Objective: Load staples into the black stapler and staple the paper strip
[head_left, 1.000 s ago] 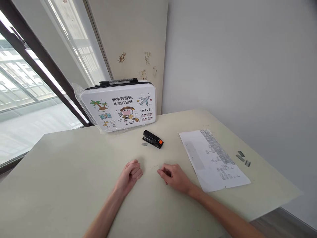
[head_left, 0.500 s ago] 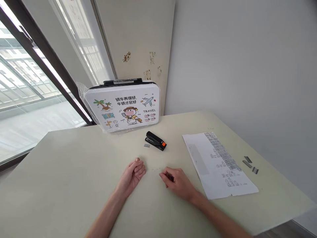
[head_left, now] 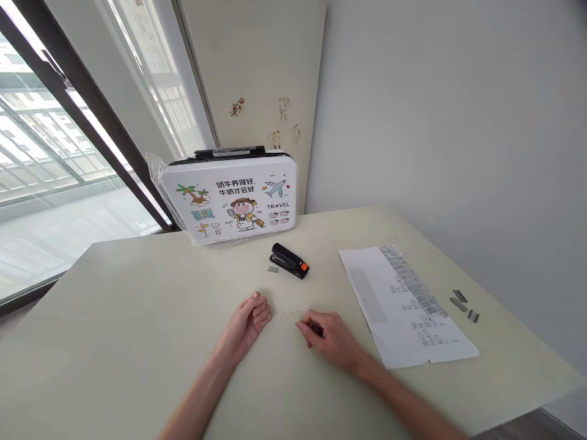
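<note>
On pale counter [head_left: 137,318], left hand [head_left: 245,324] and right hand [head_left: 328,336] resting loosely curled, holding nothing; black stapler [head_left: 290,260] just beyond, best reached squarely, gripped mid-body.

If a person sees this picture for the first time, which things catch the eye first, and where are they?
First comes the white case with cartoon prints, standing at the table's far edge by the window. In front of it lies a black stapler, and a printed sheet lies to the right. Near the front, the left hand and right hand rest on the tabletop, holding nothing.
</note>
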Action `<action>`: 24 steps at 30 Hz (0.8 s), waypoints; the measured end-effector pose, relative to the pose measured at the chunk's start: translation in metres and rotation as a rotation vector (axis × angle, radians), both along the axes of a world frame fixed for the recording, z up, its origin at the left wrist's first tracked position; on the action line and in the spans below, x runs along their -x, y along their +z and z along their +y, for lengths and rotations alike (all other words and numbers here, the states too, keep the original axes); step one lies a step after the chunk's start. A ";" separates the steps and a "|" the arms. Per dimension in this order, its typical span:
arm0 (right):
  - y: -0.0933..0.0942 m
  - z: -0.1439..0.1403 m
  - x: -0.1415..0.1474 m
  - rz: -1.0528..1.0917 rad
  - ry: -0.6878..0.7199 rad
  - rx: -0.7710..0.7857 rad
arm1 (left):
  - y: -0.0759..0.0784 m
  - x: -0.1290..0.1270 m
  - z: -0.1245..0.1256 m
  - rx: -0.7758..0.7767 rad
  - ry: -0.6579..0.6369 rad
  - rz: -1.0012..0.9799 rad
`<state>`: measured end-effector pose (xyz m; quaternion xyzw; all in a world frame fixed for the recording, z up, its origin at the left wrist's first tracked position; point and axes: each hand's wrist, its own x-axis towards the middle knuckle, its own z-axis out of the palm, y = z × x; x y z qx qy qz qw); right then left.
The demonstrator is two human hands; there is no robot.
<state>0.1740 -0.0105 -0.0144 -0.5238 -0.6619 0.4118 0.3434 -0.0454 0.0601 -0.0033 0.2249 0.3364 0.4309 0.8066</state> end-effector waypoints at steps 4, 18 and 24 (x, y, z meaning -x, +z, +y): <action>0.013 -0.008 -0.023 -0.014 0.048 0.032 | 0.001 0.000 0.000 -0.004 0.004 0.003; -0.054 -0.012 -0.214 -0.902 -0.213 -0.206 | 0.003 -0.002 0.000 -0.032 -0.004 0.052; -0.054 -0.050 -0.166 -0.942 -0.166 -0.303 | 0.002 -0.002 -0.001 -0.079 -0.012 0.127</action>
